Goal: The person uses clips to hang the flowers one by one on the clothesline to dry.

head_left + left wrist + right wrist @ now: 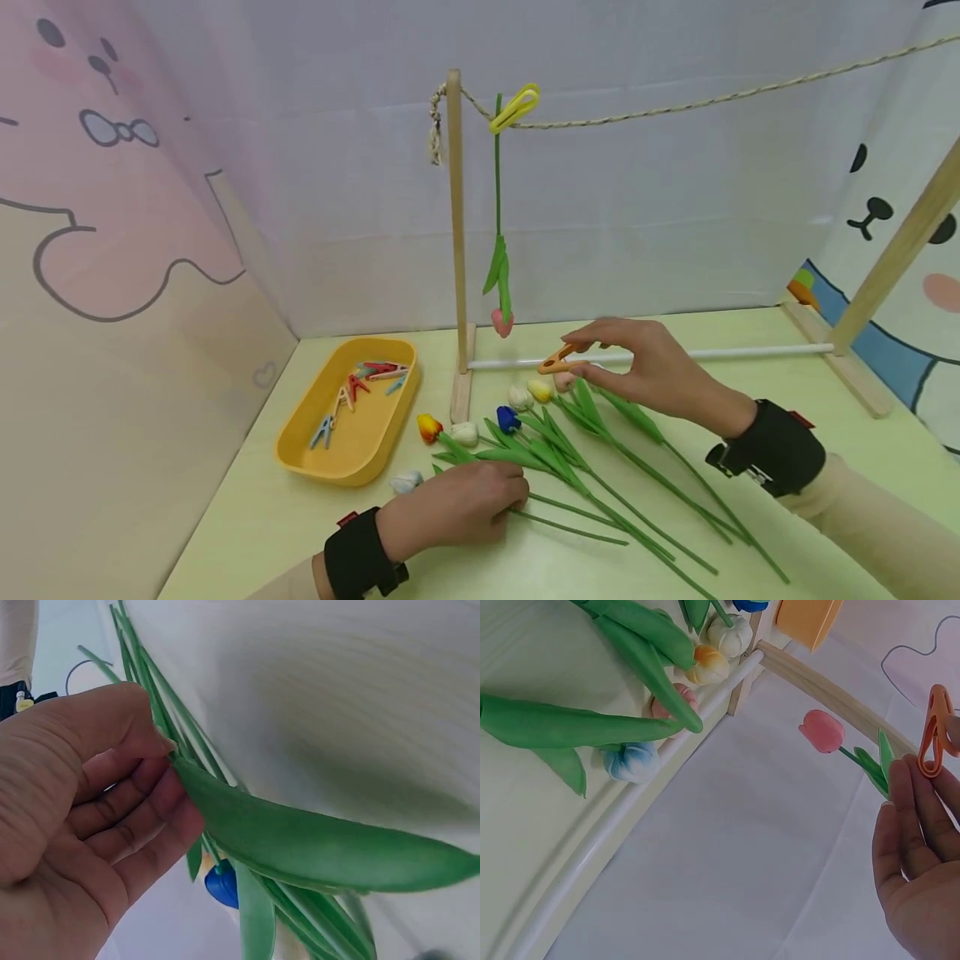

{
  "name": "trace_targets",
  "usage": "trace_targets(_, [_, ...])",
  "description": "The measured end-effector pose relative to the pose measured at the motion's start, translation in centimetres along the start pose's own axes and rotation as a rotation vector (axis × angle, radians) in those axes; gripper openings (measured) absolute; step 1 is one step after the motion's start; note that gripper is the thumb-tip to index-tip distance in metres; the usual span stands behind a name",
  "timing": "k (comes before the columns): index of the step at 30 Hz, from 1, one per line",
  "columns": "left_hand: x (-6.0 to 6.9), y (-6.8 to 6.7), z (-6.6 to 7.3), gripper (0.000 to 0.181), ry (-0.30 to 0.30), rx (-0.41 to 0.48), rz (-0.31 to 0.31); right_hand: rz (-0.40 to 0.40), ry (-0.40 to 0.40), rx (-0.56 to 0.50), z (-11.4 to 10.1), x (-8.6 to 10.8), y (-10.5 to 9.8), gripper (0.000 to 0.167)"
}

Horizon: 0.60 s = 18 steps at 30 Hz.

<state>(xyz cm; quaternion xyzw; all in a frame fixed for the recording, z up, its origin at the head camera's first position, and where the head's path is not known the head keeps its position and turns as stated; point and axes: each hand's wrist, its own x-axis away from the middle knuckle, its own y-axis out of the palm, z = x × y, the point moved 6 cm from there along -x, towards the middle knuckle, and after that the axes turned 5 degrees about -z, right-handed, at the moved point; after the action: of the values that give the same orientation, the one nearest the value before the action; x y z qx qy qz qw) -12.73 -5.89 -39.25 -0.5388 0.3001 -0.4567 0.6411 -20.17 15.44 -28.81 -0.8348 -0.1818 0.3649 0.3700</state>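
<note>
My left hand (467, 510) is low over the table, thumb and finger pinching a tulip by its green stem at the base of a broad leaf (322, 836). Its bloom is not clearly traceable; a pale blue-white tulip head (406, 481) lies just left of this hand. My right hand (660, 367) pinches an orange clothespin (557, 363) above the tulip heads. In the right wrist view the clothespin (934, 735) is between the fingertips. One pink tulip (502, 322) hangs head down from the rope (645, 114) by a yellow clothespin (515, 108).
Several tulips lie fanned on the table, among them a blue one (507, 418) and an orange-red one (430, 428). A yellow basket (288, 442) at the left holds several clothespins. Wooden posts (456, 225) carry the rope, and a white rod (750, 352) joins their feet.
</note>
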Motion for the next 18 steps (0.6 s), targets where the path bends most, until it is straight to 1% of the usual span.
trace_targets(3, [0.5,-0.7,0.1,0.024,-0.011,0.041,0.028,0.016,-0.010,0.024,-0.1,0.0,-0.3,0.037])
trace_targets(6, [0.5,-1.7,0.0,0.021,-0.008,0.075,0.063,0.021,-0.007,0.038,0.0,0.1,-0.9,0.037])
trace_targets(8, [0.6,-2.6,-0.1,0.019,-0.012,0.101,0.084,0.024,-0.016,0.047,-0.1,0.1,-1.4,0.037])
trace_targets(11, [0.8,-4.2,-0.2,0.017,-0.029,0.156,0.134,0.036,-0.032,0.061,-0.2,0.0,-2.1,0.038])
trace_targets(14, [1.1,-6.0,-0.5,0.018,-0.036,0.199,0.224,0.051,-0.044,0.063,-0.4,-0.3,-2.8,0.039])
trace_targets(18, [1.7,-8.2,-0.9,0.023,-0.009,0.269,0.389,0.060,-0.065,0.060,-0.7,-0.9,-3.8,0.040])
